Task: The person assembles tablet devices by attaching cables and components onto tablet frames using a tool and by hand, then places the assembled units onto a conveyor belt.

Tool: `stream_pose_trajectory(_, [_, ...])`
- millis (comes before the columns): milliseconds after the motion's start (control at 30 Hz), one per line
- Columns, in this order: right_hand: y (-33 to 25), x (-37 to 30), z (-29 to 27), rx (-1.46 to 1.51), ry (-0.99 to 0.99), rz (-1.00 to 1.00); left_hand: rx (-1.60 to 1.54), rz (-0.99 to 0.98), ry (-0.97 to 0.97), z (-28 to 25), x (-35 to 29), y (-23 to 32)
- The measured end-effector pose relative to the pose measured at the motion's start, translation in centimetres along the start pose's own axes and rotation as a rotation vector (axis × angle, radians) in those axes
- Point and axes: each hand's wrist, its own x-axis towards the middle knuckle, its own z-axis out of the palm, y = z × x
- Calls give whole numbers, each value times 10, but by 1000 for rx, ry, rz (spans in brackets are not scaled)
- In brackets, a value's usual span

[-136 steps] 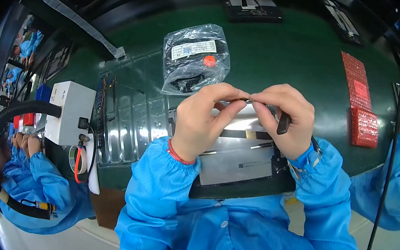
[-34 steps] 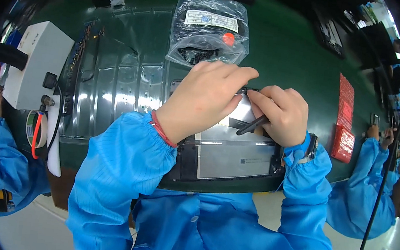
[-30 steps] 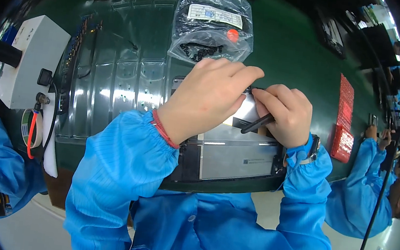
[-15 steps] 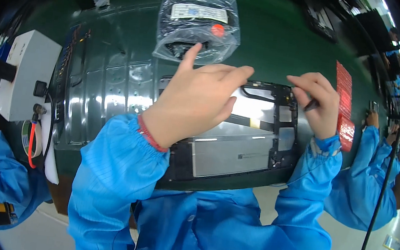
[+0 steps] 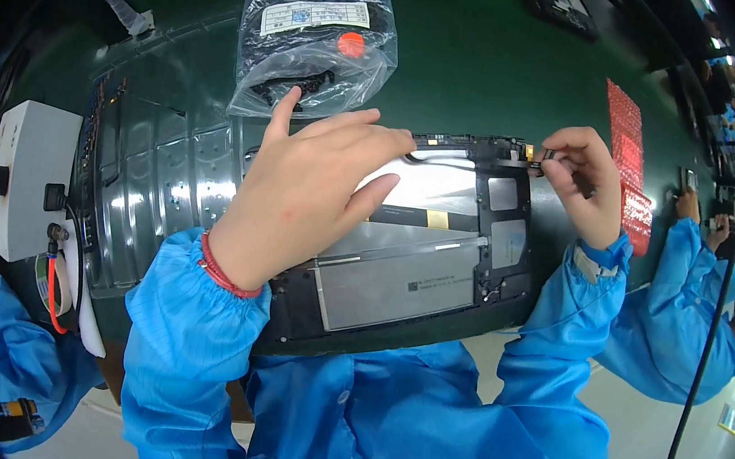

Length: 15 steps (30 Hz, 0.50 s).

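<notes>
An opened tablet (image 5: 497,285) lies before me with its inside up, showing a silvery battery (image 5: 398,283) and a black frame. My left hand (image 5: 301,177) reaches over its left part with fingers stretched and thumb apart; a fingertip touches the far edge by a thin black cable (image 5: 466,162). That cable runs along the far edge to the right corner. There my right hand (image 5: 586,182) pinches its end between thumb and fingers. Beyond my left hand lies a clear plastic bag (image 5: 316,42) of small black parts, with a white label and an orange dot.
A clear ribbed plastic tray (image 5: 165,179) lies on the left, beside a white box (image 5: 33,182) with an orange tube (image 5: 52,293). Red bubble wrap (image 5: 626,150) lies on the right. A black cord (image 5: 707,350) hangs at right. Co-workers in blue sleeves (image 5: 675,319) sit on both sides.
My right hand has turned, and the cable end now shows between its fingertips at the corner. The cable is drawn straighter along the far edge. The whole view has shifted slightly.
</notes>
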Motion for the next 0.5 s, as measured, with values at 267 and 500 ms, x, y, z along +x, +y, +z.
stream_pose_trajectory(267, [-13, 6, 6, -390, -7, -22, 187, 89, 34, 4, 1, 9])
stream_pose_trajectory(500, [-1, 3, 9, -505, 14, -184, 428, 140, 8, 4, 0, 17])
